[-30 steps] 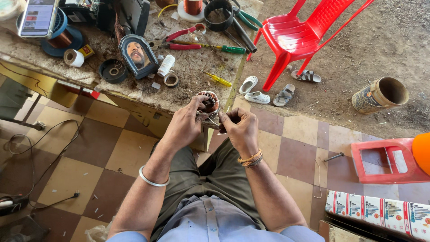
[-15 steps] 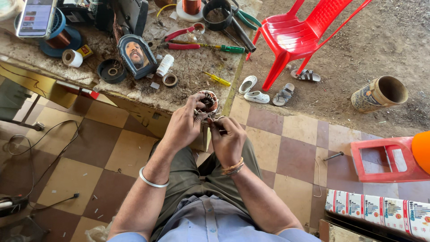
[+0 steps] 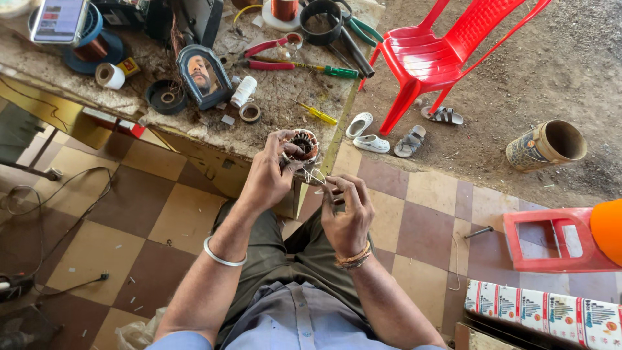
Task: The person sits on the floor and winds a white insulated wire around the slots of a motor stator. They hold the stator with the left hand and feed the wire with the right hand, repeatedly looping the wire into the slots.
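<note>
- Head view: my left hand (image 3: 269, 178) grips a round motor stator (image 3: 302, 146), held just off the near edge of the cluttered workbench (image 3: 272, 113).
- Its open bore faces up toward me, so its axis runs roughly upright.
- My right hand (image 3: 346, 210) pinches thin wire leads (image 3: 315, 176) hanging below the stator.
- Bare checkered floor (image 3: 421, 214) lies open to the right; a red chair (image 3: 440, 55) stands far right.
</note>
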